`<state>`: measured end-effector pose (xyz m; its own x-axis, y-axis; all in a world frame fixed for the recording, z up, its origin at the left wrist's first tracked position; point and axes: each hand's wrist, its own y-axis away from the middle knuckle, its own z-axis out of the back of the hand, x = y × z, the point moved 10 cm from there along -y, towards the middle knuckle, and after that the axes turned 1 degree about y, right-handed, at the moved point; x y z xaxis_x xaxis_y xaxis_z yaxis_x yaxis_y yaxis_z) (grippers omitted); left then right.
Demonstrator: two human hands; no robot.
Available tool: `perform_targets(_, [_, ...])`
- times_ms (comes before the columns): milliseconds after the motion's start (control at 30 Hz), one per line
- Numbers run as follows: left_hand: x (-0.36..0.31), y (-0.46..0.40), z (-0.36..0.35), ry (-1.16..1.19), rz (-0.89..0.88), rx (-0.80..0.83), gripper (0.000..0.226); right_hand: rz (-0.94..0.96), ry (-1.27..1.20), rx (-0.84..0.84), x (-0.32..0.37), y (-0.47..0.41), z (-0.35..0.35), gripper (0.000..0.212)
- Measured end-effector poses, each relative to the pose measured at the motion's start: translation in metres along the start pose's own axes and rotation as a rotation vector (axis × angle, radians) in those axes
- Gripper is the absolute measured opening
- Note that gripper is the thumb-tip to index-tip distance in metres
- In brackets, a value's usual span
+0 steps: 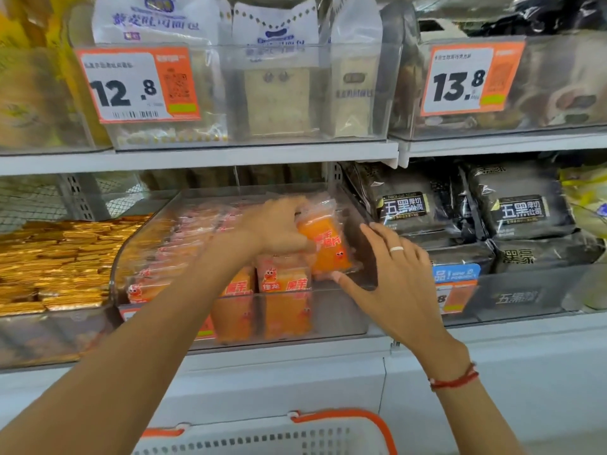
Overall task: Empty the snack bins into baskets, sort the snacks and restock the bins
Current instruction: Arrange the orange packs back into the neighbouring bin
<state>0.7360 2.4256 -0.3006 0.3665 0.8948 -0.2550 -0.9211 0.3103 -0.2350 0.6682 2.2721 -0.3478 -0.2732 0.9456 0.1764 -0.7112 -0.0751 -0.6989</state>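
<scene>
A clear plastic snack bin [341,318] on the lower shelf holds several orange snack packets in rows. My left hand [279,228] reaches into the bin and grips one orange snack packet [330,246], held upright at the bin's right end. My right hand [391,274] is beside it with fingers straight, its thumb touching the packet's lower edge and its fingers along the bin's right wall. A white basket [269,436] with orange handles sits below the shelf at the bottom of the view.
A bin of gold-wrapped snacks [59,257] stands to the left. Black bread bags [522,205] fill the bin on the right. The upper shelf carries bread bags behind price tags 12.8 [138,85] and 13.8 [469,80].
</scene>
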Motion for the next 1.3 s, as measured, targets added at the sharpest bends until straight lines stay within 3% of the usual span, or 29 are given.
perform_targets(100, [-0.012, -0.026, -0.034, -0.137, -0.025, 0.143, 0.077, 0.003, -0.017, 0.017, 0.000, 0.000, -0.001, 0.086])
perform_targets(200, [-0.008, -0.044, -0.063, -0.312, -0.014, 0.164, 0.079, -0.008, -0.049, 0.017, -0.002, 0.000, -0.002, 0.085])
perform_targets(333, [-0.003, -0.049, -0.057, -0.111, 0.026, 0.069, 0.086, 0.000, -0.063, 0.016, -0.002, -0.001, -0.002, 0.083])
perform_targets(467, [0.014, -0.042, -0.040, 0.095, 0.087, -0.061, 0.059, -0.002, -0.082, -0.002, -0.002, 0.000, -0.001, 0.083])
perform_targets(600, [0.022, -0.039, -0.034, 0.046, 0.113, -0.097, 0.045, -0.016, -0.067, -0.006, -0.003, 0.000, -0.002, 0.083])
perform_targets(767, [0.016, -0.033, -0.029, 0.027, 0.096, -0.050, 0.051, -0.003, -0.064, -0.011, -0.002, 0.001, 0.000, 0.079])
perform_targets(867, [0.013, 0.002, 0.004, 0.161, 0.063, -0.217, 0.050, 0.007, -0.099, -0.172, 0.006, 0.011, 0.019, 0.063])
perform_targets(933, [0.022, 0.057, 0.031, 0.257, 0.059, -0.438, 0.038, 0.002, -0.219, -0.301, 0.017, 0.027, 0.033, 0.043])
perform_targets(1000, [0.040, 0.133, 0.049, 0.308, 0.062, -0.683, 0.024, 0.017, -0.365, -0.314, 0.037, 0.047, 0.032, 0.027])
perform_targets(1067, [0.071, 0.206, 0.043, 0.368, 0.129, -0.828, 0.015, 0.031, -0.453, -0.225, 0.060, 0.063, 0.014, 0.019])
perform_targets(1133, [0.112, 0.264, 0.017, 0.349, 0.313, -0.861, 0.014, 0.086, -0.457, -0.049, 0.090, 0.081, -0.018, 0.020])
perform_targets(1300, [0.209, 0.368, -0.062, 0.052, 0.674, -0.656, 0.032, 0.229, -0.394, 0.781, 0.161, 0.171, -0.133, 0.023])
